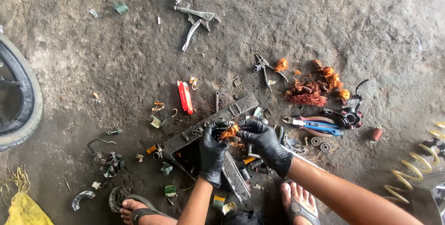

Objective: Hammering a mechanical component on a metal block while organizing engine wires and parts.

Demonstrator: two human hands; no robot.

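Gloved left hand (212,153) and right hand (265,142): fingers clamped on copper wire clump (230,132), mostly hidden.

Tangled copper wire coil (230,132), orange, gripped

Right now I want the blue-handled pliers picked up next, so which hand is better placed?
Probably the right hand: the blue-handled pliers lie on its side, while the left hand is farther away.

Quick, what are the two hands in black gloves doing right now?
Left hand: closed around the small part wound with orange copper wire.
Right hand: fingers pinched on the same copper wire part.
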